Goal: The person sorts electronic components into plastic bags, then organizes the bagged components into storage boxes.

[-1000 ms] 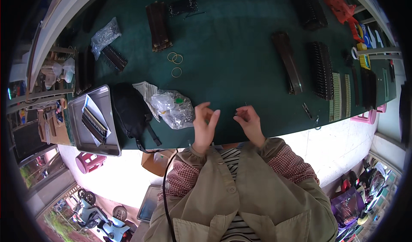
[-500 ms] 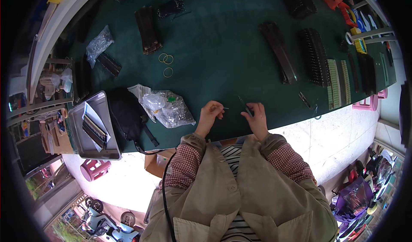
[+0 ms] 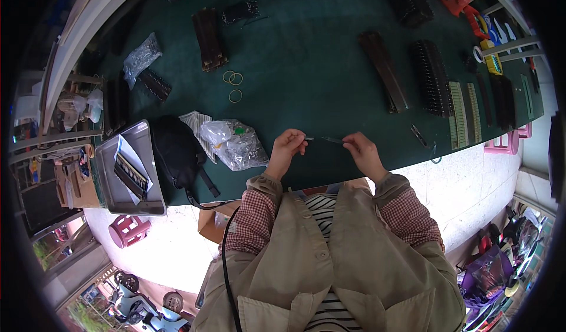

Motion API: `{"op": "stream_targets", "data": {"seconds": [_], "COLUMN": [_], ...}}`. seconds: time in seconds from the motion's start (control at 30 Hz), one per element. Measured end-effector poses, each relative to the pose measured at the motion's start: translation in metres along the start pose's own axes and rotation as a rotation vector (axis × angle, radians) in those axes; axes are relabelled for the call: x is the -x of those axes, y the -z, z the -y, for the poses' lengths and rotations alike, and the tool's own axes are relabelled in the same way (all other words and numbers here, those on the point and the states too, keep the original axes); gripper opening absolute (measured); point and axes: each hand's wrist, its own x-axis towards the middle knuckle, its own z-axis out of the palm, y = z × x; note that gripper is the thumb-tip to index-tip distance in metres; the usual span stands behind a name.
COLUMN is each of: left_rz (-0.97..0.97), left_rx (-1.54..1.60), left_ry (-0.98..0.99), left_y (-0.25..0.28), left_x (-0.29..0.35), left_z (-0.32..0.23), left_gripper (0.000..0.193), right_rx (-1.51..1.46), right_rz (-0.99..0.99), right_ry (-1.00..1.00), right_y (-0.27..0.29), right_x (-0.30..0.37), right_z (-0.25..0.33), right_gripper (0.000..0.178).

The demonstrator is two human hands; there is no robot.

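Observation:
My left hand is closed in a pinch on a small silvery pin-like piece that pokes out past the fingertips. Its exact kind is too small to make out. In the fingers of my right hand is a slim pointed tool, tweezers-like, held almost level. The tool's tip points left at the small piece, with a short gap between them. Both hands are above the green tabletop near its front edge. Beside my left hand lies a clear plastic bag of small metal parts.
Left stand a black bag and a metal tray with dark strips. Golden rings lie farther back. On the right are small pliers or snips, dark bundled strips and pale green strips. A black cable hangs down my front.
My right hand has shifted right and turned, bringing the pointed tool from steeply slanted to nearly level, aimed at the small piece. My left hand has risen slightly, still pinching.

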Motion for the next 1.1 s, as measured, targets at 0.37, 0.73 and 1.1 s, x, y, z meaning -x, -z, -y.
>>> {"op": "stream_targets", "data": {"seconds": [0.37, 0.73, 1.1], "left_rz": [0.03, 0.033, 0.055], "left_rx": [-0.022, -0.07, -0.03], "left_ry": [-0.007, 0.015, 0.004], "left_y": [-0.005, -0.011, -0.024], "left_x": [0.003, 0.007, 0.004], "left_z": [-0.002, -0.002, -0.019], "left_gripper": [0.012, 0.01, 0.011], "right_rx": [0.111, 0.186, -0.01], "right_rz": [0.025, 0.019, -0.018], "right_ry": [0.178, 0.293, 0.168], "right_y": [0.0, -0.007, -0.011], "right_x": [-0.01, -0.008, -0.009], "right_z": [0.014, 0.021, 0.03], "right_gripper": [0.011, 0.013, 0.011]}}
